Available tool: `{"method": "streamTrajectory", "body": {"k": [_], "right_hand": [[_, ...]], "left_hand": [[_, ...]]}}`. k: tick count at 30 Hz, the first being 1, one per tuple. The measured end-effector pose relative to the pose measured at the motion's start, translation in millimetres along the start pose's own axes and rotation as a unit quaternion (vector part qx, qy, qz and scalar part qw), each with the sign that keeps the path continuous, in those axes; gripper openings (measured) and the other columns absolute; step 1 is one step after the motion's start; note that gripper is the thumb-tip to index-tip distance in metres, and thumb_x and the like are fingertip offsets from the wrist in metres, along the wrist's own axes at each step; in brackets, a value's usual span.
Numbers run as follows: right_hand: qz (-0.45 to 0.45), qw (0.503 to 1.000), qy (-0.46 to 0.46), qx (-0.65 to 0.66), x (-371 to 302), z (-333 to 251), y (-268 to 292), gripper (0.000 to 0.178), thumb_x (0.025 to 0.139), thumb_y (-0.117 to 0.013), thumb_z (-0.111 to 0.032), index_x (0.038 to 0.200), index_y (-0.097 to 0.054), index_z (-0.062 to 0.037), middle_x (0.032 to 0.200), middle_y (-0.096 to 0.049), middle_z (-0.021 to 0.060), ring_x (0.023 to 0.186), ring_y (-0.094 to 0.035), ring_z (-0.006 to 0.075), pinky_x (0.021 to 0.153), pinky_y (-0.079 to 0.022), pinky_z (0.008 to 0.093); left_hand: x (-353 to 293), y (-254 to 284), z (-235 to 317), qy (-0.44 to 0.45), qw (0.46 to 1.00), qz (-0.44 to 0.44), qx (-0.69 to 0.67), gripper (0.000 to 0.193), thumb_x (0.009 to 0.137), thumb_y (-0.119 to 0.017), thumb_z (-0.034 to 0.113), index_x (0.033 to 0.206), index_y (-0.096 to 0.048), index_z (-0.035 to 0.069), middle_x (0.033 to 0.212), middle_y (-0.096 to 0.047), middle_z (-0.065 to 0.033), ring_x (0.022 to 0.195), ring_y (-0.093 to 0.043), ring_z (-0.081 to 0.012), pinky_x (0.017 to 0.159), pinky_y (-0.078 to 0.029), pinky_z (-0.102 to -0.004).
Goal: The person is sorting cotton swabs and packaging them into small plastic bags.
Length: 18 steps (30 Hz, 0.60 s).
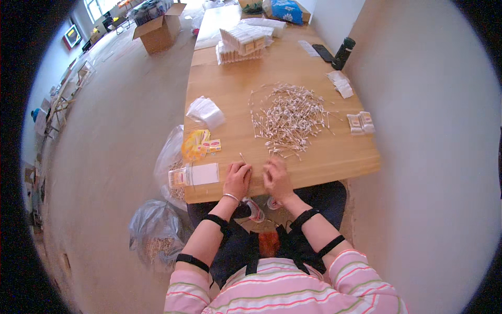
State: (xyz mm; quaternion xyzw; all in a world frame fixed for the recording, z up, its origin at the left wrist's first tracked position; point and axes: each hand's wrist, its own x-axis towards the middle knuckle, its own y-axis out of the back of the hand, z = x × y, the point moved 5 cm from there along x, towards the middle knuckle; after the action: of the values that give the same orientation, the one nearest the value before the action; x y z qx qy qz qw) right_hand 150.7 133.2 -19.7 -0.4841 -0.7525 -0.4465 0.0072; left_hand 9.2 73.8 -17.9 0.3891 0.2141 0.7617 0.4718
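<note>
A large loose pile of cotton swabs (pixel 293 118) is spread over the wooden table in front of me. My left hand (pixel 238 179) rests near the table's front edge, its fingers closed. One cotton swab (pixel 242 157) sticks up from between these fingers; whether more lie inside the hand is hidden. To its right, my right hand (pixel 276 177) is at the near edge of the pile. Motion smears its fingers, so what they hold, if anything, does not show.
Left of my hands lie yellow printed cards (pixel 196 144), clear plastic sleeves (pixel 206 111) and a packed swab bag (pixel 178 178) beside a white card (pixel 205 174). Small swab packs (pixel 361 123) sit at the right edge. Farther back are stacked packs (pixel 240 46), a phone (pixel 323 53) and a dark bottle (pixel 343 54).
</note>
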Motion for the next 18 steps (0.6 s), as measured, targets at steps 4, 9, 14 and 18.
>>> {"method": "streamTrajectory", "body": {"k": [4, 9, 14, 18], "right_hand": [[0.113, 0.983, -0.108, -0.095, 11, 5, 23, 0.035, 0.072, -0.067, -0.014, 0.103, -0.056, -0.0034, 0.114, -0.048, 0.0143, 0.112, -0.041, 0.0347, 0.097, -0.033, 0.0466], [0.102, 0.979, -0.131, -0.116, 25, 13, 15, 0.041, 0.072, -0.070, -0.024, 0.106, -0.059, -0.0039, 0.112, -0.050, 0.0126, 0.109, -0.043, 0.0316, 0.095, -0.033, 0.0442], [0.031, 0.984, -0.111, -0.134, 30, -11, -4, 0.044, 0.071, -0.070, -0.030, 0.107, -0.060, -0.0067, 0.111, -0.052, 0.0079, 0.107, -0.045, 0.0280, 0.093, -0.035, 0.0426], [0.004, 0.991, -0.067, -0.115, 29, -14, -15, 0.036, 0.072, -0.068, -0.023, 0.104, -0.062, -0.0087, 0.106, -0.055, 0.0052, 0.101, -0.048, 0.0266, 0.089, -0.038, 0.0401]], "left_hand": [[-2, 2, -2, -0.004, 1.000, -0.015, 0.003, 0.018, 0.079, -0.061, 0.011, 0.097, -0.063, 0.007, 0.099, -0.058, -0.0118, 0.097, -0.052, -0.0317, 0.086, -0.042, -0.0407], [1, 0, 0, -0.006, 0.998, 0.028, 0.060, 0.030, 0.078, -0.060, 0.007, 0.108, -0.060, 0.010, 0.119, -0.053, -0.0126, 0.113, -0.048, -0.0329, 0.096, -0.038, -0.0407], [3, -6, -14, 0.071, 0.992, 0.013, 0.108, 0.050, 0.077, -0.053, -0.001, 0.126, -0.048, 0.006, 0.134, -0.043, -0.0137, 0.130, -0.033, -0.0315, 0.110, -0.023, -0.0411], [3, -8, -17, 0.069, 0.993, -0.023, 0.095, 0.048, 0.079, -0.051, 0.002, 0.127, -0.047, 0.005, 0.137, -0.041, -0.0141, 0.130, -0.033, -0.0310, 0.110, -0.022, -0.0419]]}}
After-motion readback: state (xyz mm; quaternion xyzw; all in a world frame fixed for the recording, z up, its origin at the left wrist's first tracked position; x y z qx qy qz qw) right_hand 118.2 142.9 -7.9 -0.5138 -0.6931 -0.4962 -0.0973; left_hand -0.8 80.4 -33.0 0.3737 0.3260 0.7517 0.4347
